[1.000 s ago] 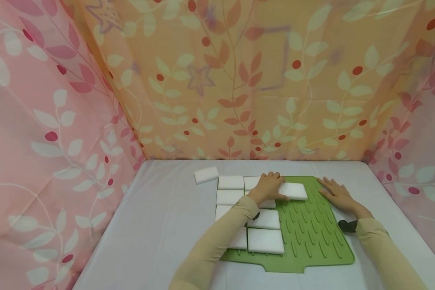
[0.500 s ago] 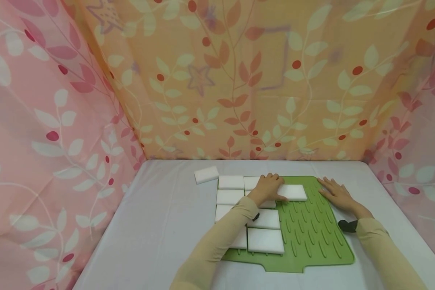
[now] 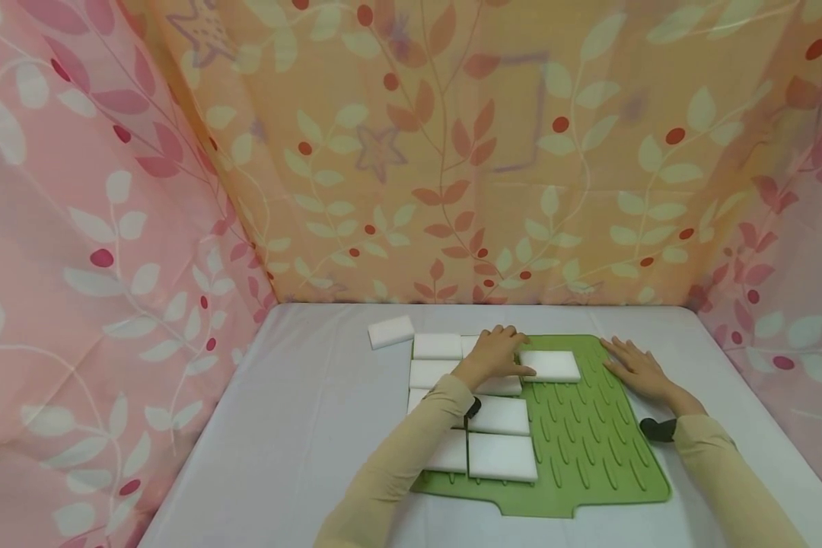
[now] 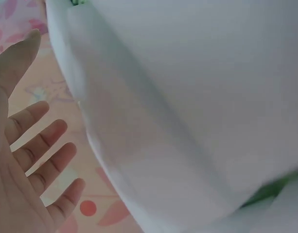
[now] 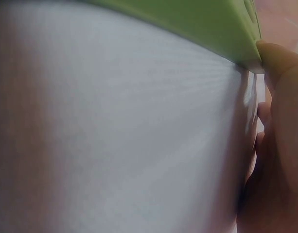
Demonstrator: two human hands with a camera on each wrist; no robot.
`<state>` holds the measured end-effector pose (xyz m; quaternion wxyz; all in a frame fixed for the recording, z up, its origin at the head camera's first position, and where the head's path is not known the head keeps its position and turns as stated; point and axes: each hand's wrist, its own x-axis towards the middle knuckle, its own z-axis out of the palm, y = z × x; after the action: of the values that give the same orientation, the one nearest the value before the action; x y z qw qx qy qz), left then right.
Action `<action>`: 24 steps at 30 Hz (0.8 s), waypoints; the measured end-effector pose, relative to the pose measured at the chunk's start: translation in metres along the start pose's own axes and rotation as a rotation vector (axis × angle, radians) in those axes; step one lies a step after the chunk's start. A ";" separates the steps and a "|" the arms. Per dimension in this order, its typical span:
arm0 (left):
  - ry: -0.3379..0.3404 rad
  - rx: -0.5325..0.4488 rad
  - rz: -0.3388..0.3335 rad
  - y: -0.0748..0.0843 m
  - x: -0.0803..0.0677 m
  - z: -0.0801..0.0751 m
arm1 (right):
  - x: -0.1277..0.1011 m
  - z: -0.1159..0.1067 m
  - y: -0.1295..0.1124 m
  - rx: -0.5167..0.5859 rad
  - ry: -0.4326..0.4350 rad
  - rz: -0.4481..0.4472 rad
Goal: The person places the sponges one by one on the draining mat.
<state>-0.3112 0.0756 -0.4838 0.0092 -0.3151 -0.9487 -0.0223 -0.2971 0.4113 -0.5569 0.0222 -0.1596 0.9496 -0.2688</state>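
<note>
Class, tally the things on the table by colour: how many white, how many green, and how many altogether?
White sponge blocks: 10 (9 on the mat, 1 off it; some partly under the left hand)
Green ribbed mat: 1
Total: 11

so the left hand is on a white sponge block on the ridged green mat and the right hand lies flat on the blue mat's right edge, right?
Not quite: the mat is not blue. The right hand lies flat on the right edge of the same ridged green mat, as the head view shows. The left hand does rest on a white rectangular sponge block.
</note>
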 end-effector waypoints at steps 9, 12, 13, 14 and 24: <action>0.057 -0.068 -0.004 -0.021 -0.008 -0.009 | 0.000 -0.001 0.000 -0.003 -0.005 0.006; 0.069 -0.089 -0.015 -0.030 -0.011 -0.009 | -0.001 -0.002 -0.001 -0.002 -0.008 0.008; 0.073 -0.095 -0.018 -0.032 -0.012 -0.010 | -0.001 -0.002 -0.001 -0.003 -0.008 0.008; 0.078 -0.097 -0.019 -0.035 -0.013 -0.010 | -0.001 -0.003 -0.002 -0.002 -0.007 0.008; 0.091 -0.118 -0.062 -0.058 -0.026 -0.014 | -0.001 0.000 0.000 -0.001 -0.007 0.002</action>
<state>-0.3251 0.0134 -0.4729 0.0329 -0.2843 -0.9536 -0.0929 -0.2961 0.4118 -0.5566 0.0255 -0.1593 0.9499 -0.2676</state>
